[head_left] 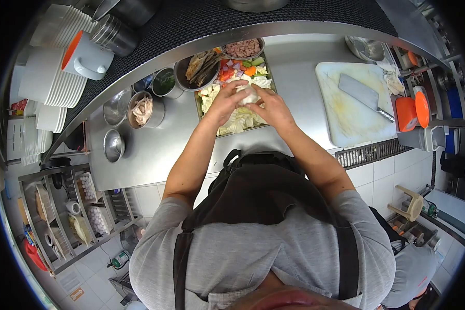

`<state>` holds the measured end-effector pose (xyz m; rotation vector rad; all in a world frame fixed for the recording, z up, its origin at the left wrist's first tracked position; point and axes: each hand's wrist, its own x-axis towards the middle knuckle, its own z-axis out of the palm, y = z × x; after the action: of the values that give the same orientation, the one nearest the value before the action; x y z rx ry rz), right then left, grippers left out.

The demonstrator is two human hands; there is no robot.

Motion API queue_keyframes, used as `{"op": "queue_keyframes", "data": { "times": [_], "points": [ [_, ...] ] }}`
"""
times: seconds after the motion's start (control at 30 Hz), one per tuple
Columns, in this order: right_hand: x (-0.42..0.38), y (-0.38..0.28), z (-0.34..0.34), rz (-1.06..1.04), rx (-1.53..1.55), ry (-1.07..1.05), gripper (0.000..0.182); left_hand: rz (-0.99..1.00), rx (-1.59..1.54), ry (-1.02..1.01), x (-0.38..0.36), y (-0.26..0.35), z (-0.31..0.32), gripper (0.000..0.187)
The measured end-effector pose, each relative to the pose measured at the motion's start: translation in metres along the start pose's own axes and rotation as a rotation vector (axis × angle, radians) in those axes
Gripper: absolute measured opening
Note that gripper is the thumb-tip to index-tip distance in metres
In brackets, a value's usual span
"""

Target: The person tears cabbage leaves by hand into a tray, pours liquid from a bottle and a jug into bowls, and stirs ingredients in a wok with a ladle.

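Note:
Between both hands is a rounded whitish vegetable piece [249, 96], its exact kind partly hidden by the fingers. My left hand [226, 102] curls around its left side, and my right hand [270, 105] grips it from the right. Directly below them is a metal tray [218, 134] of chopped vegetables. Pale cabbage pieces [243, 120] fill its near part. Toward the far end lie red, orange, purple and green chunks [237, 70]. Above the tray's far edge sits a bowl of diced pink meat [243, 49], beside a bowl of dark dried strips [201, 70].
At right, a cleaver [359, 92] lies on a white cutting board [336, 126], near an orange container [407, 113]. Metal pots [146, 111] and small bowls [113, 145] stand at left. A shelf [294, 28] overhangs the counter's back. Another person [411, 271] is at lower right.

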<state>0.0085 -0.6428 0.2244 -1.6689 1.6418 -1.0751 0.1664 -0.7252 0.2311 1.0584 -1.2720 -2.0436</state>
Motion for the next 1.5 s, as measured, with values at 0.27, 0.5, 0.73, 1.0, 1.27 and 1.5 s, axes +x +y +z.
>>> {"op": "queue_keyframes", "data": {
  "times": [0.27, 0.5, 0.73, 1.0, 1.27, 1.5],
  "points": [
    [0.006, 0.029, -0.002, 0.274, 0.366, -0.056, 0.044, -0.082, -0.154, 0.006, -0.003, 0.008, -0.002, 0.027],
    [0.009, 0.016, -0.004, 0.134, 0.106, 0.022, 0.042, 0.058, 0.003, -0.112, 0.003, -0.004, -0.017, 0.054],
    [0.012, 0.024, -0.009, -0.059, -0.056, 0.043, 0.032, 0.008, 0.198, -0.064, -0.005, -0.001, -0.018, 0.053],
    [0.011, 0.028, -0.010, 0.461, 0.243, -0.051, 0.035, 0.050, 0.240, 0.035, -0.003, -0.016, -0.034, 0.033],
    [0.002, -0.015, -0.012, 0.078, 0.000, -0.182, 0.038, -0.021, 0.178, 0.088, -0.010, -0.008, -0.024, 0.029],
    [0.000, -0.001, -0.003, 0.299, 0.492, -0.187, 0.035, 0.047, 0.229, 0.069, -0.023, -0.005, -0.013, 0.035]
  ]
}}
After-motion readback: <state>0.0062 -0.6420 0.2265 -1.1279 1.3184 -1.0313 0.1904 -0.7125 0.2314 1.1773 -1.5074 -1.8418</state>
